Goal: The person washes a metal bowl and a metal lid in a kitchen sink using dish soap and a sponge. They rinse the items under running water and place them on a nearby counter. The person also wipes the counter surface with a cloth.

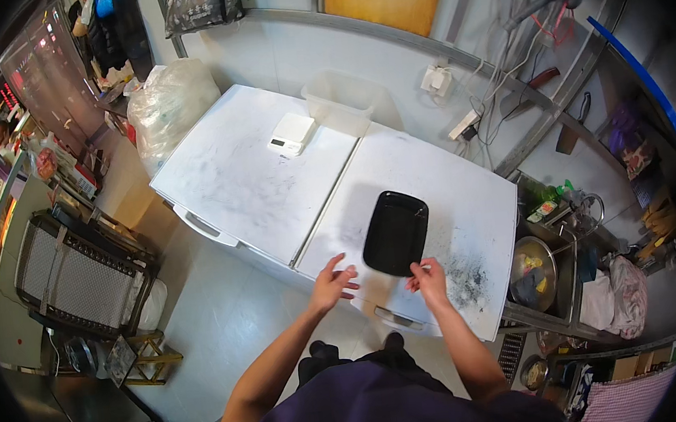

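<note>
A shallow black rectangular tray [396,233] with rounded corners is over the right lid of a white chest freezer [456,169]. At its near right corner, my right hand [429,281] grips the rim between thumb and fingers. My left hand [332,285] is held apart from the tray, to its left, above the freezer's front edge; its fingers are spread and it holds nothing. A white digital kitchen scale [292,135] sits on the left lid. Against the wall behind stands a translucent plastic bin [340,104].
To the right, a metal sink [565,287] holds a steel bowl [532,271]. Knives [574,124] hang on the wall near loose cables [508,72]. At left are a large stuffed plastic bag [172,108] and a folding chair [85,275]. Dark smudges [466,278] mark the right lid.
</note>
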A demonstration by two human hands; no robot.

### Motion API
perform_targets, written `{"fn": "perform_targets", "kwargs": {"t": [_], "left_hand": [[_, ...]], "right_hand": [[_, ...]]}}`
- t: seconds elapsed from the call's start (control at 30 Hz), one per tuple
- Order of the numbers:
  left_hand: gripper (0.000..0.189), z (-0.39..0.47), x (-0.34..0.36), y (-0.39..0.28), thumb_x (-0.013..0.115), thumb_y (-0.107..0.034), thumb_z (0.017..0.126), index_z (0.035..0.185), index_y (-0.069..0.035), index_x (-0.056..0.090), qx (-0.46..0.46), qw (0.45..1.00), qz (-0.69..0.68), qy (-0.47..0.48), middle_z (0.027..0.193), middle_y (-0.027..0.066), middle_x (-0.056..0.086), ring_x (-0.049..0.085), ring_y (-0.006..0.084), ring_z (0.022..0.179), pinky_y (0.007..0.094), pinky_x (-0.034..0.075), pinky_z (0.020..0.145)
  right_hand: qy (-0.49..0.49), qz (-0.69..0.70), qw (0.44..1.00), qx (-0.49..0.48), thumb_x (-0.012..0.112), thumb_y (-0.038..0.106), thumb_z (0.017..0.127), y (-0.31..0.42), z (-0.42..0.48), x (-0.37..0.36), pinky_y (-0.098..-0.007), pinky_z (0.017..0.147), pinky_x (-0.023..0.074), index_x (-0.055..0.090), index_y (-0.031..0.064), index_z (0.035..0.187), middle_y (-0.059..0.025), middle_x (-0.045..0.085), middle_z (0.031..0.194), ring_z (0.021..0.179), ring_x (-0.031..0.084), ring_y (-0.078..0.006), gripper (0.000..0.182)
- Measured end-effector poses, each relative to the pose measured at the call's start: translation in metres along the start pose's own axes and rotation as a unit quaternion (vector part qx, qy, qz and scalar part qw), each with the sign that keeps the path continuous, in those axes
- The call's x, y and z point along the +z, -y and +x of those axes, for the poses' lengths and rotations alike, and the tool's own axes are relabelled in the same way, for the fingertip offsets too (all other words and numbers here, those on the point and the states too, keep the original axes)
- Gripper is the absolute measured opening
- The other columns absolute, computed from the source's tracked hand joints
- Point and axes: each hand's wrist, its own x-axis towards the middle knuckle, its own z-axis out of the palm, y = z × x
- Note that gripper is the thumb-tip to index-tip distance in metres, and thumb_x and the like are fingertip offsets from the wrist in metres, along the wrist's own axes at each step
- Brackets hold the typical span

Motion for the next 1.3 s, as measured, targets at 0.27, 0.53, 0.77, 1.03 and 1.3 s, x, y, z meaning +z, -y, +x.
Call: {"fn": "perform_targets", "kwargs": {"t": [0.27, 0.53, 0.77, 1.03, 1.3], "left_hand": [[0.027, -0.142, -0.317, 0.203, 0.052, -0.017, 0.086, 0.109, -0.005, 0.045, -0.112, 0.911, -0.1, -0.383, 0.079, 0.0111, 0.055, 0.058, 0.0228, 0.063, 0.0363, 0.049, 0.051], [0.016, -0.45, -0.279, 0.34, 0.047, -0.01, 0.077, 0.065, -0.013, 0.037, -0.106, 0.605, -0.284, -0.736, 0.048, 0.0052, 0.034, 0.039, 0.0199, 0.038, 0.0351, 0.034, 0.033], [0.016, -0.443, -0.136, 0.358, 0.053, -0.016, 0.08, 0.066, -0.009, 0.052, -0.198, 0.506, -0.369, -0.754, 0.048, 0.0043, 0.042, 0.044, 0.0228, 0.038, 0.0397, 0.041, 0.038], [0.016, -0.375, -0.167, 0.213, 0.054, -0.019, 0.085, 0.079, -0.005, 0.052, -0.033, 0.737, -0.141, -0.66, 0.064, 0.0073, 0.054, 0.055, 0.0187, 0.054, 0.0319, 0.044, 0.046], [0.031, -0.347, -0.12, 0.236, 0.058, -0.019, 0.084, 0.11, -0.003, 0.056, -0.022, 0.747, -0.014, -0.665, 0.085, 0.0086, 0.063, 0.062, 0.0157, 0.072, 0.0292, 0.051, 0.058]], "right_hand": [[-0.17, 0.072, 0.981, 0.057, 0.057, 0.023, 0.089, -0.009, 0.155, -0.044, -0.0257, 0.04, 0.0423, 0.052, 0.0033, 0.086, -0.0107, 0.061, 0.065, 0.048, 0.057, -0.0166, 0.02], [-0.069, 0.082, 0.989, 0.098, 0.055, 0.024, 0.089, -0.051, 0.228, 0.01, -0.0259, 0.042, 0.0442, 0.058, 0.0011, 0.09, -0.01, 0.063, 0.068, 0.052, 0.059, -0.017, 0.024], [0.252, -0.097, 0.963, 0.013, 0.057, 0.018, 0.088, -0.042, 0.105, 0.178, -0.0254, 0.048, 0.0479, 0.058, 0.0019, 0.1, -0.0099, 0.064, 0.079, 0.059, 0.061, -0.0145, 0.02], [0.345, -0.183, 0.916, -0.089, 0.057, 0.024, 0.089, -0.011, 0.115, 0.178, -0.0228, 0.05, 0.0452, 0.058, 0.0034, 0.101, -0.0069, 0.063, 0.083, 0.063, 0.059, -0.0123, 0.024], [0.379, -0.289, 0.866, -0.151, 0.053, 0.02, 0.091, 0.007, 0.094, 0.182, -0.0198, 0.048, 0.0409, 0.058, 0.0028, 0.098, -0.0044, 0.061, 0.081, 0.064, 0.056, -0.0097, 0.019]]}}
